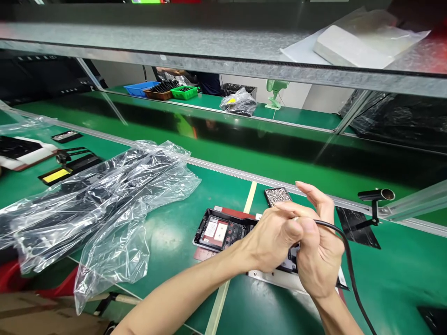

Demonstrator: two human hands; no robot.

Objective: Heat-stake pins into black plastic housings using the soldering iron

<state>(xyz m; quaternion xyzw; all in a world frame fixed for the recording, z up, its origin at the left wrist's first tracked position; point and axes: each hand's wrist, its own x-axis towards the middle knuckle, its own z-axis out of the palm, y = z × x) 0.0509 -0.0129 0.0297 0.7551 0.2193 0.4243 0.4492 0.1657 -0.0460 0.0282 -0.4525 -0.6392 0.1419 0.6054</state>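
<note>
A black device housing (240, 232) lies on a red and silver fixture (275, 279) on the green table. Over its right part, my left hand (272, 237) and my right hand (319, 246) meet at the fingertips. Both are pinched around the end of a black cable (349, 256), which curves down to the bottom right. The fingers hide most of that end. Just behind the hands sits a small black tray of screws (277, 195).
Clear plastic bags (115, 200) cover dark parts at the left. A black tubular holder (375, 195) stands on a dark plate at the right. Overhead runs a metal shelf (174, 56). Beyond the green divider are bins (184, 93), a small fan (275, 90) and a person (209, 84).
</note>
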